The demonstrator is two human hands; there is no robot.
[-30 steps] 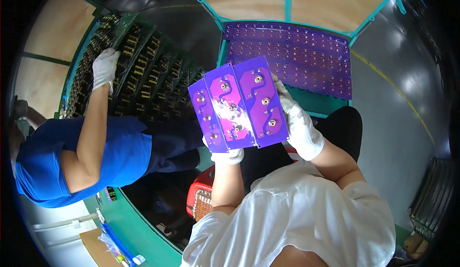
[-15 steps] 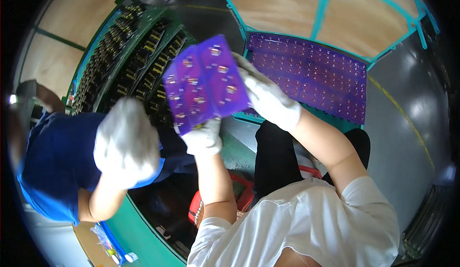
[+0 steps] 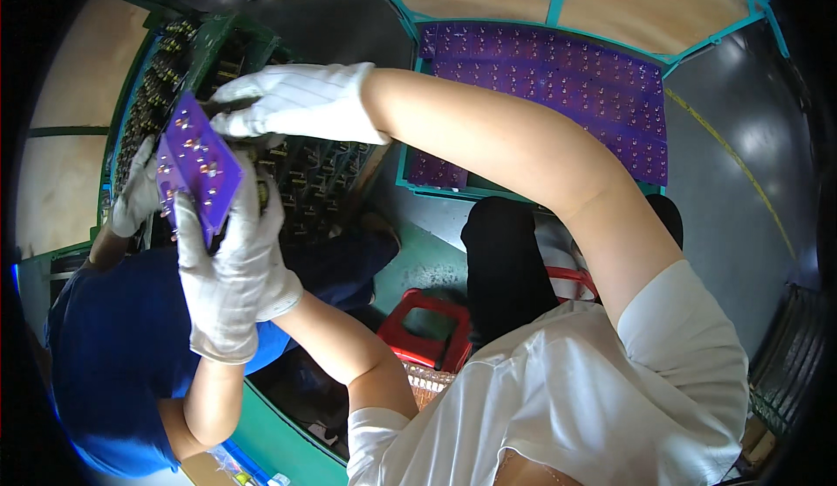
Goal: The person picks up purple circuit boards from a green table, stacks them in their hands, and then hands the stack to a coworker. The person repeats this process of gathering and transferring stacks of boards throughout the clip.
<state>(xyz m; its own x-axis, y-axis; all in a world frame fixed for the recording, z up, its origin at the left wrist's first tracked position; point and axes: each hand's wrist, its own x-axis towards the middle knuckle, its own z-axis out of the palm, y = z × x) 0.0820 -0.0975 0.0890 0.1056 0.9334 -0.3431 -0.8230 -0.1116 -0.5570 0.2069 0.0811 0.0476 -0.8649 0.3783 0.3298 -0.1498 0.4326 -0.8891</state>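
Note:
A purple panel (image 3: 207,165) studded with small metal parts is tilted up at the left, seen nearly edge-on. A co-worker's white-gloved hand (image 3: 222,290) grips its lower part, thumb in front and fingers along the right side. My left hand (image 3: 281,287), also gloved, is up against that hand and mostly behind it; its fingers are hidden. Over the top, my right hand (image 3: 301,102) reaches across in a striped white glove. Its thumb and fingers are apart, with the tips beside the panel's upper right edge.
The co-worker's other gloved hand (image 3: 138,191) is by a dark rack (image 3: 305,181) of small parts. Similar purple panels (image 3: 540,76) cover a turquoise-framed stand at the back. A red stool (image 3: 427,320) stands between us. A green surface (image 3: 292,434) lies at lower left.
The purple panel has moved left and turned nearly edge-on, into the co-worker's hand. Both my arms have swung left, my right one now stretched across. My view has shifted slightly.

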